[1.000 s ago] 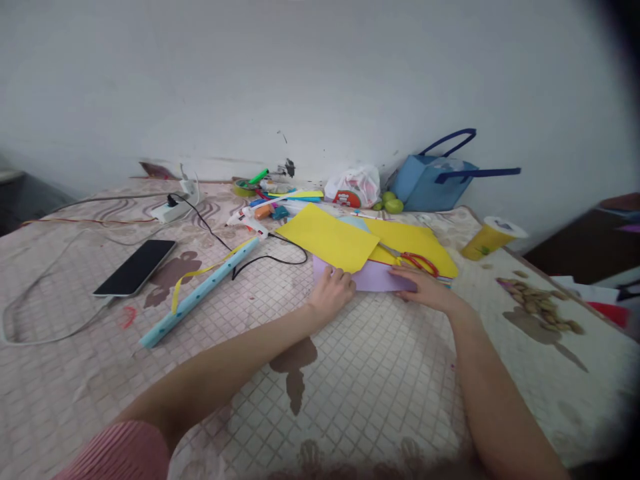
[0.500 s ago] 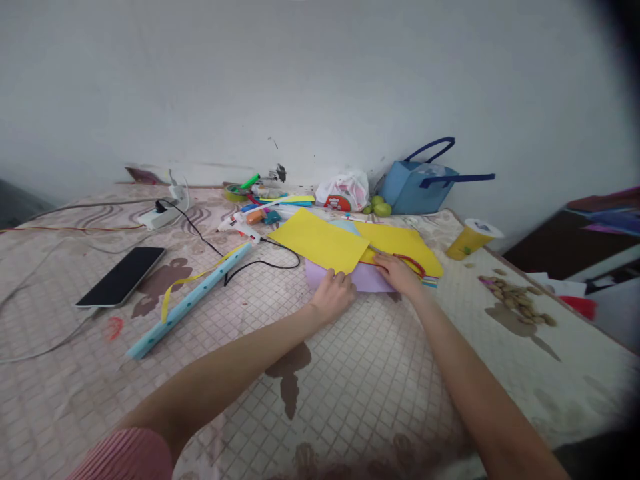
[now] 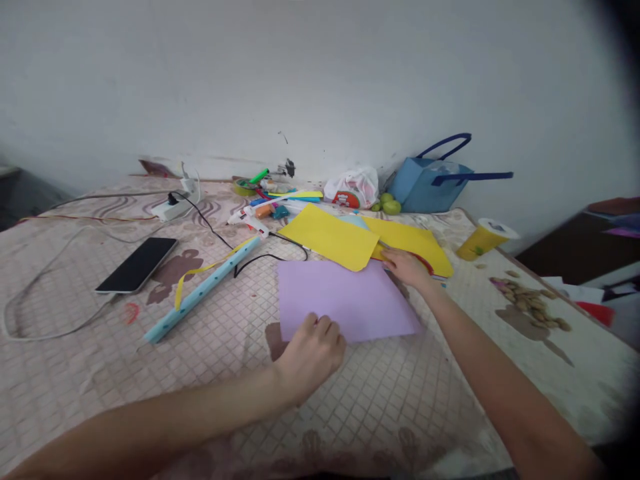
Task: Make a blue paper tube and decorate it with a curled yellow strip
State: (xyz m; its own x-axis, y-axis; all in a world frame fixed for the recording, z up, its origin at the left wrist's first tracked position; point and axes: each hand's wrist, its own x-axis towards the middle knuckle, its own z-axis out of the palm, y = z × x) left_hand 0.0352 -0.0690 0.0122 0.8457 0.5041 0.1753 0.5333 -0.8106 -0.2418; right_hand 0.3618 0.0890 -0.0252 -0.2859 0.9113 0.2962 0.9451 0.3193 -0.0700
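My left hand (image 3: 315,347) is closed on the near edge of a sheet of purple paper (image 3: 345,293), which lies on the tablecloth in front of the stack. The sheet's far edge runs under a yellow sheet (image 3: 330,233). My right hand (image 3: 407,267) lies on the stack of yellow paper (image 3: 415,240) with its fingers stretched out, by the purple sheet's far right side. Under and beside that hand is a pair of scissors with red handles (image 3: 424,262); its blades are mostly hidden.
At left lie a light-blue paper tube (image 3: 203,291), a yellow strip, a phone (image 3: 137,265) and a power strip (image 3: 170,210). A glue gun (image 3: 250,219) lies behind. A blue bag (image 3: 430,187), green fruit (image 3: 391,207), a yellow cup (image 3: 484,241) and a nut pile (image 3: 530,303) stand right.
My left hand has drawn the purple sheet out from under the yellow paper, toward me. My right hand has stayed on the stack. The view has shifted slightly.
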